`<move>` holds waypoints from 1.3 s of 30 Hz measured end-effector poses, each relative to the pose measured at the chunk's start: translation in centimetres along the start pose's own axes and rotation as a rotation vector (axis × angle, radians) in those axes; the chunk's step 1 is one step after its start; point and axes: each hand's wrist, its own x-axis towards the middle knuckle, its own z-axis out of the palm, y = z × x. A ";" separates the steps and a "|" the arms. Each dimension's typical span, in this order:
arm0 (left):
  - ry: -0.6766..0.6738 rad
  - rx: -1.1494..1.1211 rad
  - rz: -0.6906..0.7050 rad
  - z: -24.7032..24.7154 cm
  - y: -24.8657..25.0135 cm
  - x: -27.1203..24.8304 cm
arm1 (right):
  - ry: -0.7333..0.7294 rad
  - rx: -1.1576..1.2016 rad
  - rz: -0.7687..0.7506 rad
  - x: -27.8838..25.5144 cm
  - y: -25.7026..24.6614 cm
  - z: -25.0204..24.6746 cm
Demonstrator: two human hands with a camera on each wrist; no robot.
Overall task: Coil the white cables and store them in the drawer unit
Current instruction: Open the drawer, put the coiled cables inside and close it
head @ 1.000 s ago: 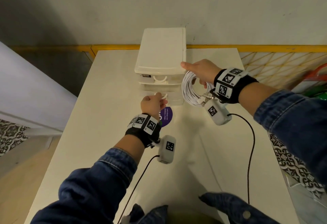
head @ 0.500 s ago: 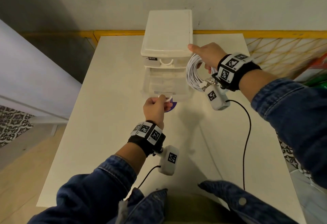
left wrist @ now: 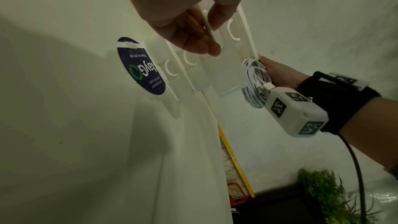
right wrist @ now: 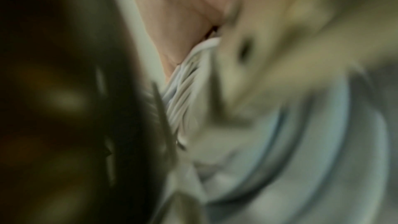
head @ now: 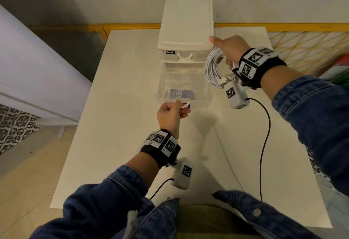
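Note:
A white plastic drawer unit (head: 186, 23) stands at the far middle of the table. Its second drawer (head: 182, 85) is pulled far out toward me, clear-walled, with nothing visible inside it. My left hand (head: 171, 115) pinches that drawer's white ring handle (head: 184, 105), seen from below in the left wrist view as handle (left wrist: 208, 27). My right hand (head: 229, 49) holds a coil of white cable (head: 213, 68) hanging from its fingers beside the unit's right front corner, thumb touching the lid edge. The coil (left wrist: 255, 81) shows its plug ends. The right wrist view is blurred, with cable strands (right wrist: 183, 94).
A round dark blue sticker (left wrist: 141, 65) lies on the table under the open drawer. The white table (head: 122, 125) reaches the wall behind the unit. A yellow rail (head: 283, 25) runs along the back. Black wrist-camera cords (head: 265, 144) trail over the table's near right.
My left hand has drawn the second drawer out toward me, from nearly closed to far open. The right hand stays by the unit's right corner with the coil.

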 end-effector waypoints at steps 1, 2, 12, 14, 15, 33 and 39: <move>-0.016 -0.006 0.000 -0.2 0.0 0.0 | -0.001 -0.007 0.002 -0.1 -0.1 0.0; -0.035 -0.012 0.001 -0.4 0.0 -0.1 | -0.003 -0.015 0.000 -0.2 -0.1 0.0; 0.085 0.303 0.283 -4.2 2.7 0.7 | 0.111 0.182 -0.001 -2.0 0.0 -1.4; 0.151 0.309 0.441 -4.7 4.8 1.4 | 0.175 0.288 -0.030 -2.6 -0.4 -1.5; 0.144 0.309 0.507 -4.6 6.0 1.7 | 0.188 0.354 -0.037 -2.9 -0.7 -1.2; -0.463 1.197 0.598 2.5 10.2 6.1 | 0.101 0.754 0.086 -3.1 0.2 9.3; -0.484 1.350 0.518 2.9 9.9 6.9 | 0.062 0.307 -0.072 -3.7 0.4 8.5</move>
